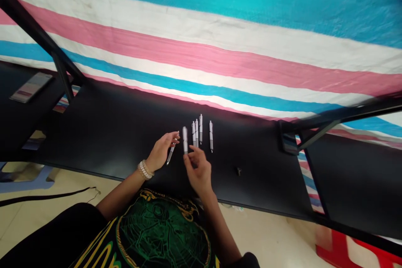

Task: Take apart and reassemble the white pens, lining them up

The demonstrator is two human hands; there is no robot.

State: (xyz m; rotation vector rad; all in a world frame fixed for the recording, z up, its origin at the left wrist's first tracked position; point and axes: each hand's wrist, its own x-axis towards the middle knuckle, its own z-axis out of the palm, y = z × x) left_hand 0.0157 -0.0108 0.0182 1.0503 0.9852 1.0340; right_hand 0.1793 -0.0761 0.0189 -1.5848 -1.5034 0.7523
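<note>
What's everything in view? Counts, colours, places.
Tabletop: one, black, centre.
Pens: six, white-grey; four on tabletop, two held.
Small object: one, dark, tabletop right; unidentifiable.
Flat item: one, pale, far left.
Striped sheet: one, blue-white-pink, beyond tabletop.
Frame bars: several, black, both sides.
Stool-like things: two; red lower right, blue-grey lower left.
Strap: one, black, lower left.
Floor: one, pale, below.
Bracelet: one+, pale, left wrist.
Shirt: one, black-green-yellow, bottom.
Left hand: one, centre.
Right hand: one, centre.

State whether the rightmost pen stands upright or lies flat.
Lying flat: the rightmost pen stretches lengthwise along the black table, grey grip end nearer the person.
</note>
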